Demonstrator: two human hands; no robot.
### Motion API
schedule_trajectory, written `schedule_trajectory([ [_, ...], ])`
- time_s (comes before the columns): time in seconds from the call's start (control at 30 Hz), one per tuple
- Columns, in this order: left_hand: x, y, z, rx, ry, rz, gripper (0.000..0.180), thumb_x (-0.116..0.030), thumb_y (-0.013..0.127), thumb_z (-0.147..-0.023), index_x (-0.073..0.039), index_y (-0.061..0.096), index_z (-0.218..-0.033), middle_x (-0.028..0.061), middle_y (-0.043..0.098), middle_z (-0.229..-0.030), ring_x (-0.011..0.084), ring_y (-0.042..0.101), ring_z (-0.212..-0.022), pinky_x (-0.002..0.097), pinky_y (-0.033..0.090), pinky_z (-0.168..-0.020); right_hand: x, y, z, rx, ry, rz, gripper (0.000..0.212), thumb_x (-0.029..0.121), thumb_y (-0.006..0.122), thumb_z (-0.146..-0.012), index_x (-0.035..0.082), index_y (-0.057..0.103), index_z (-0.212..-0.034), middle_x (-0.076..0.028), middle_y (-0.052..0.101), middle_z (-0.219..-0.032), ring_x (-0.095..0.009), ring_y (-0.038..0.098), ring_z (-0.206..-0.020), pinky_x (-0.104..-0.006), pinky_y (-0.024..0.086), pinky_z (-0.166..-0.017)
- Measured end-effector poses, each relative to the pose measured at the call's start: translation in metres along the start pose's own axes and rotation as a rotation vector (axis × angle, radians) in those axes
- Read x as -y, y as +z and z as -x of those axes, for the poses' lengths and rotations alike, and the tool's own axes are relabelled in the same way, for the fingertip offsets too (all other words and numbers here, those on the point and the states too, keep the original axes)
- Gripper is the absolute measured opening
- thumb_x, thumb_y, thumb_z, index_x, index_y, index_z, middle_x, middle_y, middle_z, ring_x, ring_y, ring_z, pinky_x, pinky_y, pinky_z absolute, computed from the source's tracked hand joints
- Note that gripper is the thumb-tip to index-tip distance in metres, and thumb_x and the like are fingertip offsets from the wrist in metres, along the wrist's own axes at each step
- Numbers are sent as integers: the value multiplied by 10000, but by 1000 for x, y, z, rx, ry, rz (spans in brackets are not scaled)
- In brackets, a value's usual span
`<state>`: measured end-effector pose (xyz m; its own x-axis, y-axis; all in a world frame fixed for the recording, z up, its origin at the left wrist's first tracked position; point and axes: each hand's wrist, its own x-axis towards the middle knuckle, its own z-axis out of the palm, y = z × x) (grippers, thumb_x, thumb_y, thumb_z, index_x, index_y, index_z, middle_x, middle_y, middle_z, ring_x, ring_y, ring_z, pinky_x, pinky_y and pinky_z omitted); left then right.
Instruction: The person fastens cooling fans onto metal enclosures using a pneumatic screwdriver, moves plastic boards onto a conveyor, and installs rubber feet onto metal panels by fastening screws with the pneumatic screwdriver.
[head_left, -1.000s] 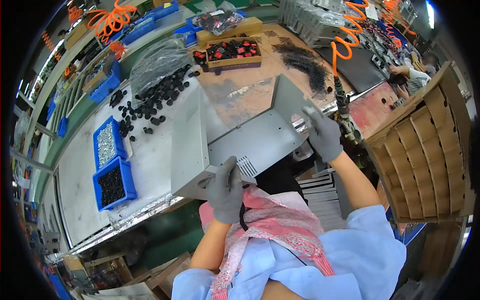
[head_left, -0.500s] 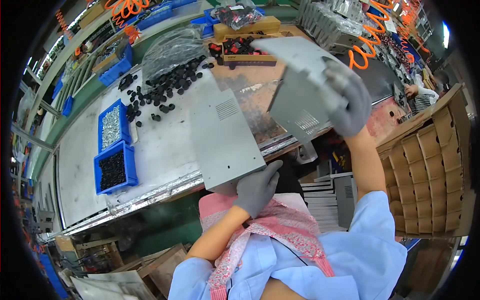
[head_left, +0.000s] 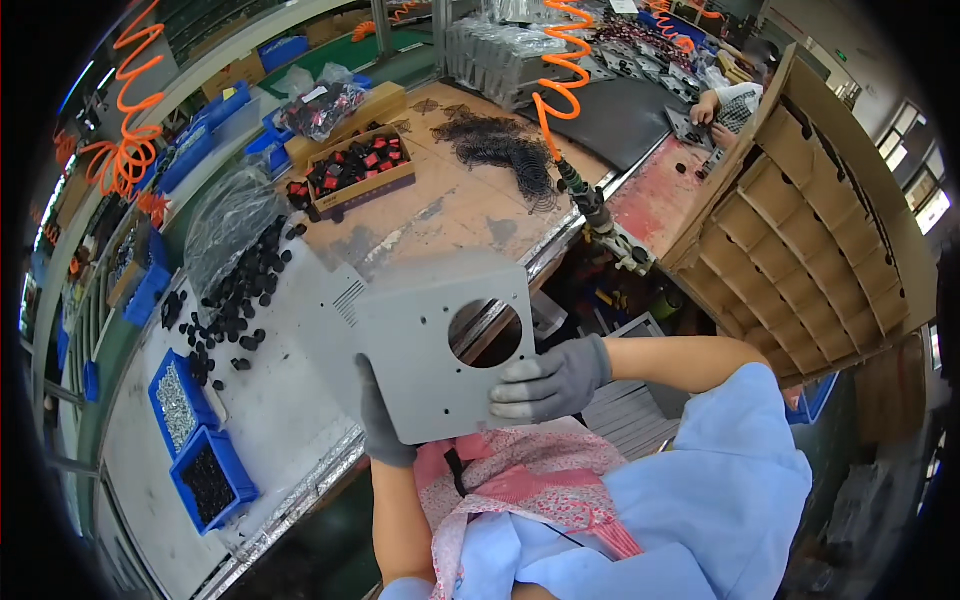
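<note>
A grey sheet-metal panel with a large round hole and several small holes is held up before my body, tilted toward me. My left hand, in a grey glove, closes on its left edge, with part of the fingers hidden behind the metal. On the other side my gloved right hand grips the lower right edge, fingers lying over the face below the round hole. Vent slots show on a grey metal piece behind the panel's upper left; whether it is joined to the panel I cannot tell.
Blue bins of silver screws and black screws stand at left, beside scattered black caps. Farther back are a carton of red-and-black parts and black wire guards. An air tool hangs near a divided carton.
My right hand has brought the panel from the upper right to in front of me. My left hand now holds its left edge. The view has turned rightward.
</note>
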<state>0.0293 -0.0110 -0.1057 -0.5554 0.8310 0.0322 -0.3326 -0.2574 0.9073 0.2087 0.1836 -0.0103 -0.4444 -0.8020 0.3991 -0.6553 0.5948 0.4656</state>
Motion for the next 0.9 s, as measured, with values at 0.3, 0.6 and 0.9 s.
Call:
schedule_trajectory([
  [0.3,-8,49,-27,30,-112,232,496,-443,392,-937,-11,498,-1157,87,556,-1136,175,514,-1043,317,418,-892,34,21,49,290,550,-151,244,167,573,-666,40,578,-875,-139,553,-1100,-272,518,-1078,-412,354,-1023],
  [0.6,1,76,-35,-84,-200,30,301,-324,500,-911,-33,567,-882,33,536,-773,134,479,-710,311,414,-660,24,53,43,133,1007,-35,168,177,585,-752,70,550,-877,-96,552,-856,-258,546,-911,-380,422,-876],
  [0.9,-51,65,-7,-141,9,-949,316,-296,540,-870,-57,600,-1067,185,625,-953,322,610,-891,366,474,-728,37,74,28,50,1183,-160,128,191,586,-770,81,529,-799,-78,525,-741,-253,534,-766,-368,423,-739],
])
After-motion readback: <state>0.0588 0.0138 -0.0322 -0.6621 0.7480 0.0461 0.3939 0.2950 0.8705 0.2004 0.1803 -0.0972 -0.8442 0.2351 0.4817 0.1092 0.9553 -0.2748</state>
